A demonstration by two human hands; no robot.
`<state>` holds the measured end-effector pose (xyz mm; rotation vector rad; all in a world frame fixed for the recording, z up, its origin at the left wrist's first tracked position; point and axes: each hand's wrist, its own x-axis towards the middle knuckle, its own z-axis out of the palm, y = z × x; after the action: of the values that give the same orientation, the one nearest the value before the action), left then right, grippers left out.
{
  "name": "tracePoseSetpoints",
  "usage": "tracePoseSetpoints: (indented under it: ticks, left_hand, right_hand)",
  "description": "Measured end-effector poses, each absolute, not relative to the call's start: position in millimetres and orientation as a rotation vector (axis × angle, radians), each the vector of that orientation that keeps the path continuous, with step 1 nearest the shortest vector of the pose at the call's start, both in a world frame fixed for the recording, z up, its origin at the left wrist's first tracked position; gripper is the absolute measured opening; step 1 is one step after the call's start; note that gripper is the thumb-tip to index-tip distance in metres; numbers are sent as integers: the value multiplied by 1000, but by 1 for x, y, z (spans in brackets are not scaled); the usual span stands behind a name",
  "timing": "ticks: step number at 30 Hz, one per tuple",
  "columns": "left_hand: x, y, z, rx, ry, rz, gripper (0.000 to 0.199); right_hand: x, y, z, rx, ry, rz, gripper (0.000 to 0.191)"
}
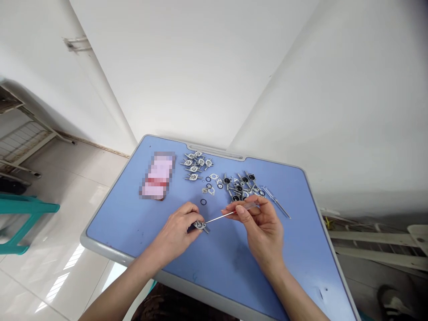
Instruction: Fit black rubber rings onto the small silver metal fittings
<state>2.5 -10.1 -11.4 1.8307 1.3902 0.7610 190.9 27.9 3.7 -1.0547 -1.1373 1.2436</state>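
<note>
Small metal fitting (pixel 199 225) is pinched in the person's left hand (pixel 174 234), with the thumb and fingers closed around it, over the blue table top (pixel 217 276). To the right of the fitting, the right hand (pixel 257 225) is clamped on the clear handle of a steel pick (pixel 219 217). The pick's thin shaft runs across to the fitting, and its tip reaches the fitting's edge, right by the left fingers.

Just beyond the fitting lie a black O-ring (pixel 203 202) and a flat metal gasket (pixel 211 191), with more rings and gaskets (pixel 214 177) farther on. Farther from the fitting and to the right, fittings with black centres (pixel 239 187) lie heaped together, and a second pick (pixel 277 203) rests past that heap. Straight ahead of the fitting, near the table's far edge, bare metal fittings (pixel 195 164) form a loose cluster. Up and to the left of the fitting lies a pink packet (pixel 158 175), too blurred to read. Well to the left of the fitting, beyond the table's grey rim (pixel 100 246), a teal stool (pixel 26 214) stands on the tiled floor (pixel 70 214).
</note>
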Motion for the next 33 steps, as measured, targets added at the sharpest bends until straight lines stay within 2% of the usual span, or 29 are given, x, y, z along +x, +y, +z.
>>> tracePoseSetpoints:
  ticks: [16,33]
  left_hand:
    - [2,-10,-9,1769,1360,745,15]
    - [0,-9,-13,1768,1354,747,18]
  right_hand:
    - [191,27,3,-998,-1150,1269,19]
    - [196,38,-6,-1120,-939,1436,36]
